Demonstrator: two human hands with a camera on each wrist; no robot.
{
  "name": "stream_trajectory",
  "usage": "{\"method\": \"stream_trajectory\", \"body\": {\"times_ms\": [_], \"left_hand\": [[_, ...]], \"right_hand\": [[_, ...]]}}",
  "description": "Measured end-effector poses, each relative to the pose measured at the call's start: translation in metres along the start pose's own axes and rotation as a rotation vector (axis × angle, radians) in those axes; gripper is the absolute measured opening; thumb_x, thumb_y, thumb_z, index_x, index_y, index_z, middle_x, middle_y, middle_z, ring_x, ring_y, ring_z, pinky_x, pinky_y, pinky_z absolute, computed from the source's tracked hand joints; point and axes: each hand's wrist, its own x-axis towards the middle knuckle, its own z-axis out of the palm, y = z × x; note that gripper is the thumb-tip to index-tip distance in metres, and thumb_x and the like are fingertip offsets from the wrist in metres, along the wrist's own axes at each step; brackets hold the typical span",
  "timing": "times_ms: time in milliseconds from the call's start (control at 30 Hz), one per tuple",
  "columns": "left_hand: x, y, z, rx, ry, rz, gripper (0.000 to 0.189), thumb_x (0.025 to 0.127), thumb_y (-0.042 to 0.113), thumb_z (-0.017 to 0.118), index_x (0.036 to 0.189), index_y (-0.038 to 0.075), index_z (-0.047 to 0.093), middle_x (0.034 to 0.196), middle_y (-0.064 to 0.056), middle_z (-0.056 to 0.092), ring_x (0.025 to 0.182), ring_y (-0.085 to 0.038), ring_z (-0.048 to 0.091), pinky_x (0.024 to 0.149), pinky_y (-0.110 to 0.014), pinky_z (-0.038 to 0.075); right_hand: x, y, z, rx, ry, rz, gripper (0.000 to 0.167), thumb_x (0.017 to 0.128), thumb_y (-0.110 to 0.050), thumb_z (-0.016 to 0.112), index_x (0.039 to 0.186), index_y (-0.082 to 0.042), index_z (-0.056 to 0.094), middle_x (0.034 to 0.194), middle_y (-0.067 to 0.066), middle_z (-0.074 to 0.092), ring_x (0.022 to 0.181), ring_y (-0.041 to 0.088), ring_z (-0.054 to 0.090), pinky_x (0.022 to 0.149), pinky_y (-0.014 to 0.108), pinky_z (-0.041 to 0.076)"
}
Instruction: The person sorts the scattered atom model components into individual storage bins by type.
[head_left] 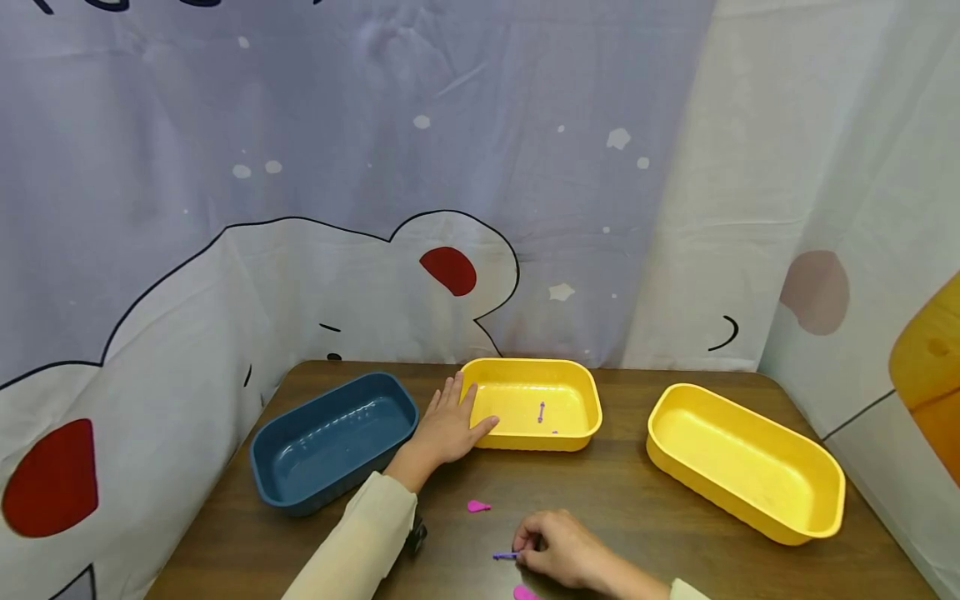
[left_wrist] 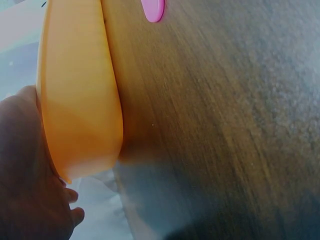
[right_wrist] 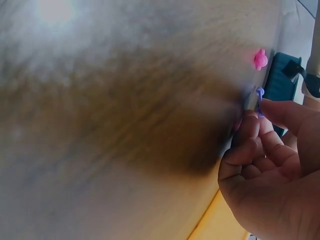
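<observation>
The right hand pinches a purple stick; the left hand, fingers spread, touches the middle yellow tub around nine o'clock.

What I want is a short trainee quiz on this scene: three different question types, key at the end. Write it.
1. Short answer: what does the right hand pinch?
2. True or false: the left hand touches the middle yellow tray.
3. Multiple choice: where does a small purple piece with knobbed ends lie?
A) In the blue tray
B) In the middle yellow tray
C) In the far-right yellow tray

Key: 1. A purple stick; 2. True; 3. B
</observation>
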Motion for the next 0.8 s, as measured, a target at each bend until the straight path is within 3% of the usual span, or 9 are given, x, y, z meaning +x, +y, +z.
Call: {"method": "stream_trajectory", "body": {"times_ms": [267,533,800], "left_hand": [[0.000,0.000,0.000,0.012,0.001,0.014,0.088,0.100,0.070,0.033,0.162,0.010,0.022,0.170,-0.015,0.003,0.157,-0.034,0.005,0.126,-0.052,0.010],[-0.001,0.001,-0.001,0.000,-0.003,0.005,0.088,0.099,0.071,0.034,0.162,0.011,0.022,0.170,-0.015,0.002,0.157,-0.033,0.004,0.126,-0.052,0.009],[-0.001,0.000,-0.001,-0.013,-0.008,0.003,0.088,0.099,0.071,0.034,0.162,0.011,0.023,0.171,-0.014,0.002,0.157,-0.032,0.003,0.126,-0.051,0.007]], "right_hand": [[0.001,-0.002,-0.002,0.008,0.002,0.001,0.011,0.082,-0.009,0.077,0.080,-0.019,0.073,0.068,-0.022,0.060,0.063,-0.009,0.050,0.063,0.018,0.042],[0.001,-0.005,-0.009,0.101,0.017,0.024,0.012,0.081,-0.001,0.074,0.081,-0.013,0.073,0.067,-0.017,0.062,0.057,-0.006,0.053,0.054,0.016,0.044],[0.004,-0.005,-0.025,0.060,0.072,-0.036,0.011,0.081,-0.001,0.076,0.083,-0.012,0.073,0.070,-0.016,0.063,0.063,-0.007,0.052,0.058,0.017,0.048]]}}
